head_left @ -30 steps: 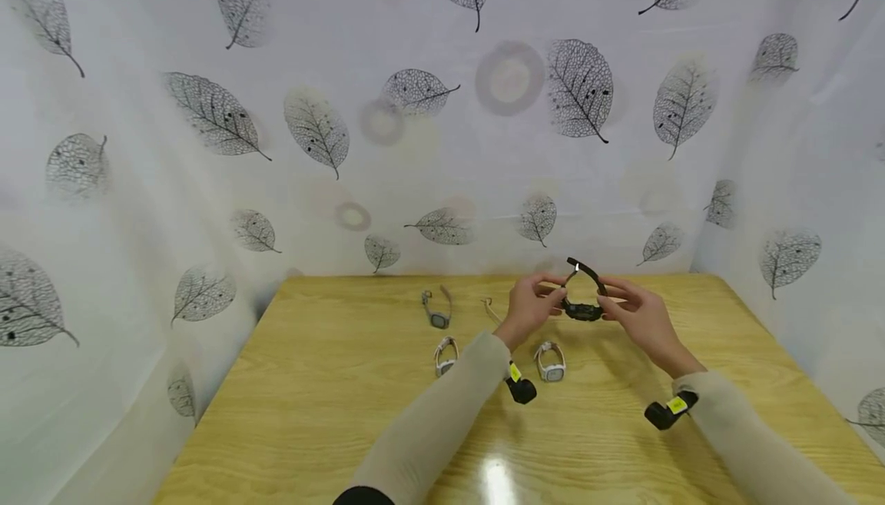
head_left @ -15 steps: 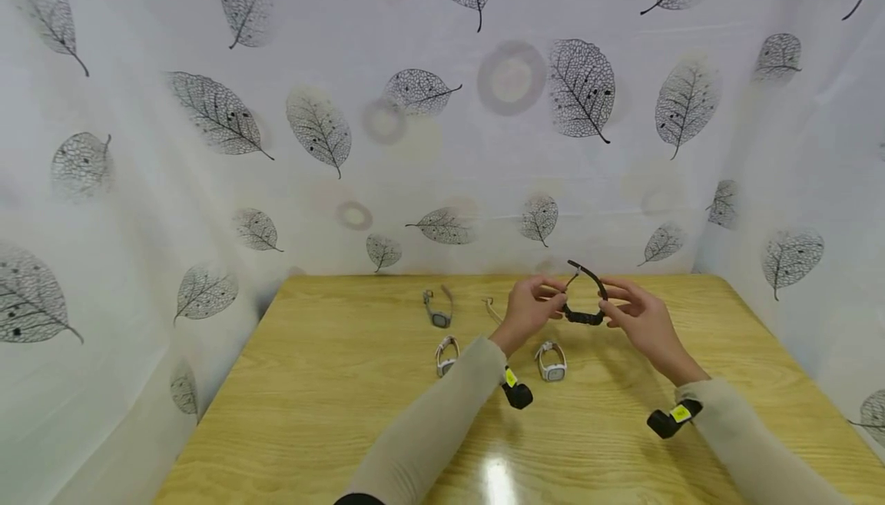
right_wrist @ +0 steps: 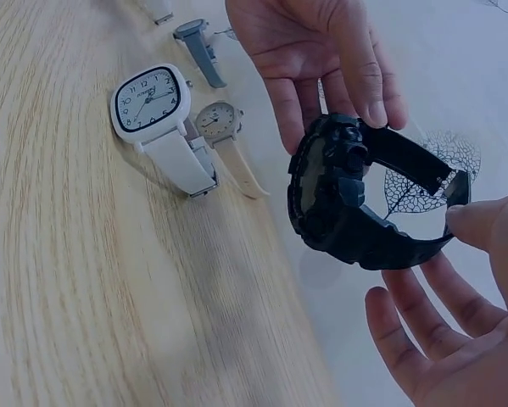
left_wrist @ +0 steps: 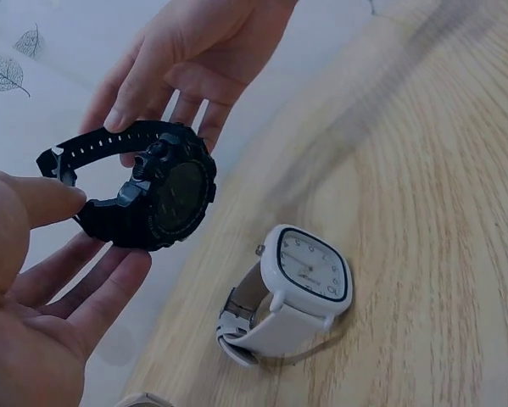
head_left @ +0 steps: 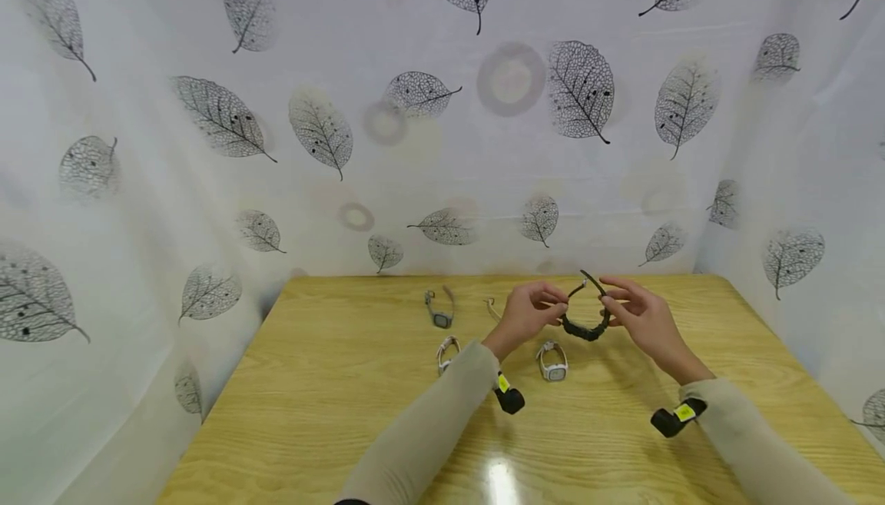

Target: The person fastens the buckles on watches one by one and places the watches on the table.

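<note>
A black digital-style sports wristwatch [head_left: 585, 332] is held above the table between both hands, its strap forming a loop with the buckle end upward. My left hand [head_left: 525, 313] pinches one side of the strap with thumb and fingers. On the other side, my right hand [head_left: 648, 326] pinches the strap too. In the left wrist view, the chunky round case [left_wrist: 184, 199] faces away from the palms. Beneath the hands, a white square-faced wristwatch [head_left: 555, 371] stands on the table with its strap buckled.
Left of the hands stand a grey watch [head_left: 441, 320] and a white-strapped watch [head_left: 448, 347], the latter partly behind my left sleeve. A small beige-strapped watch [right_wrist: 218, 121] lies beyond the white one. A leaf-print curtain [head_left: 442, 144] hangs along the wooden table's [head_left: 332, 397] back edge.
The black watch has come down a little and tilted, so its case hangs lower. Both hands keep hold of it; the left forearm has shifted slightly left. The other watches stay put.
</note>
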A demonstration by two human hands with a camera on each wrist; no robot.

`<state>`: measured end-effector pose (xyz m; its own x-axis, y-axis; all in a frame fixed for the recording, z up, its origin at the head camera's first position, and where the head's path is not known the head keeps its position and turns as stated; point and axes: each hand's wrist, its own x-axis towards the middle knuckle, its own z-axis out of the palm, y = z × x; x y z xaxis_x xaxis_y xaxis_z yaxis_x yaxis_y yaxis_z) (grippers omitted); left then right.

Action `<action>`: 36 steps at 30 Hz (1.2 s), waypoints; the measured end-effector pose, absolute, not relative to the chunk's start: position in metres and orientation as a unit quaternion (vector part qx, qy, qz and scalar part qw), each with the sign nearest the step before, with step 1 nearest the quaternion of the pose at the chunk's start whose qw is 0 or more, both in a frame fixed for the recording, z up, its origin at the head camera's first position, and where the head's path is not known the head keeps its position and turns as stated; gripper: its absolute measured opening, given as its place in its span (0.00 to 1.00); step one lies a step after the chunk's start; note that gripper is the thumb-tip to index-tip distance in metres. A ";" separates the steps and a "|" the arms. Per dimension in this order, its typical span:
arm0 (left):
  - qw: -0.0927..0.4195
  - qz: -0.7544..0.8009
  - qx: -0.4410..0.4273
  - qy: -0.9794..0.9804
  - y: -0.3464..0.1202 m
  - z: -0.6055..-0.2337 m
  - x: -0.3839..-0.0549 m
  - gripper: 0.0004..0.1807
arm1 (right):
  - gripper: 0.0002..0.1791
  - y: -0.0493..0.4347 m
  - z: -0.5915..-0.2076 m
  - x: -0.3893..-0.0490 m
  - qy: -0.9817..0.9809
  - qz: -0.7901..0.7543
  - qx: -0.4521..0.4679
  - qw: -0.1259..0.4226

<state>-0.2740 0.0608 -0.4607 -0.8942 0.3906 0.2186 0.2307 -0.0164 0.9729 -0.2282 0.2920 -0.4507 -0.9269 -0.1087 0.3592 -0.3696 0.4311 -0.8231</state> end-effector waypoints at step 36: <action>0.091 0.713 0.184 0.671 0.053 -0.470 -0.271 0.09 | 0.24 0.291 -0.458 -0.217 -0.832 0.536 0.129 0.056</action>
<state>-0.2711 0.0528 -0.4698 -0.9160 0.3762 0.1394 0.1163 -0.0836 0.9897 -0.2165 0.2913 -0.4583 -0.9603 -0.1553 0.2318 -0.2753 0.3919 -0.8779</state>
